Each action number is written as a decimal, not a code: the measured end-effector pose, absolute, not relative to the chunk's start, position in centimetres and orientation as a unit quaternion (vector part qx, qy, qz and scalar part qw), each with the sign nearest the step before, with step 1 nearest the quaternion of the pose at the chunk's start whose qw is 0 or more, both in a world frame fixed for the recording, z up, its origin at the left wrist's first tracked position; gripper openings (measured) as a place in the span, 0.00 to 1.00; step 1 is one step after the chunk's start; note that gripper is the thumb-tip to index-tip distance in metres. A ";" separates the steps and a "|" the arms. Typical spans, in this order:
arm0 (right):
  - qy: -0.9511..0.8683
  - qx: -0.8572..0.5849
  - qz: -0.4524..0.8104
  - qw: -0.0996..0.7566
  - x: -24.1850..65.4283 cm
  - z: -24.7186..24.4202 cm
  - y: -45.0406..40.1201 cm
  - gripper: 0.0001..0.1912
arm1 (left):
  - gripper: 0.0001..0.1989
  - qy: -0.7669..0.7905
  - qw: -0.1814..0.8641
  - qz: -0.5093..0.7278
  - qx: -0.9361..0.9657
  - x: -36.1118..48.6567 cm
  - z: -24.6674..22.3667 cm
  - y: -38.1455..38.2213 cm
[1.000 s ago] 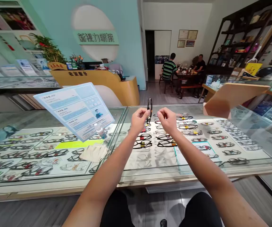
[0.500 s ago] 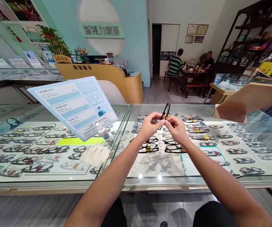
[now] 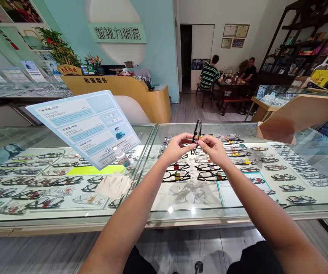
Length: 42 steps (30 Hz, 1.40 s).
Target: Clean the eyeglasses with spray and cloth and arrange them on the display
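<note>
Above the glass counter, a pair of dark-framed eyeglasses stands edge-on between my hands. My left hand pinches it from the left, thumb and fingers closed on the frame. From the other side my right hand grips it with thumb and fingertips. Parts of the frame are hidden behind the fingers. Under the glass, several rows of eyeglasses lie below and around both hands.
Left of my arms are a leaning printed sign, a small spray bottle and a beige cloth. A brown board stands at the right. Further back are a reception desk and two seated people.
The eyeglasses have turned slightly and stand more upright between my hands. The whole view has shifted a little. Both hands keep their hold.
</note>
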State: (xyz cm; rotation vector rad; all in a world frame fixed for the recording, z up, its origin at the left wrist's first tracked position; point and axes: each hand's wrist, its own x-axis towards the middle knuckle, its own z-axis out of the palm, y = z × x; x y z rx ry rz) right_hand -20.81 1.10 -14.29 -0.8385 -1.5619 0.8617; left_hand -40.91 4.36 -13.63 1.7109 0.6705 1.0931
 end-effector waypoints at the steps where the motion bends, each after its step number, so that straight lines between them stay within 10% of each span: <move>1: -0.658 -0.350 0.373 0.552 -20.7 -14.2 1.1 0.28 | 0.25 0.274 0.484 0.449 0.700 -40.9 -13.7 4.4; 17: -0.591 -0.504 0.066 0.626 -18.0 -13.9 1.8 0.19 | 0.22 0.329 0.411 0.468 0.710 -40.9 -14.2 4.4; 42: -0.677 -0.457 -0.132 0.562 -18.9 -15.2 2.2 0.36 | 0.18 0.326 0.383 0.535 0.678 -40.0 -14.1 3.5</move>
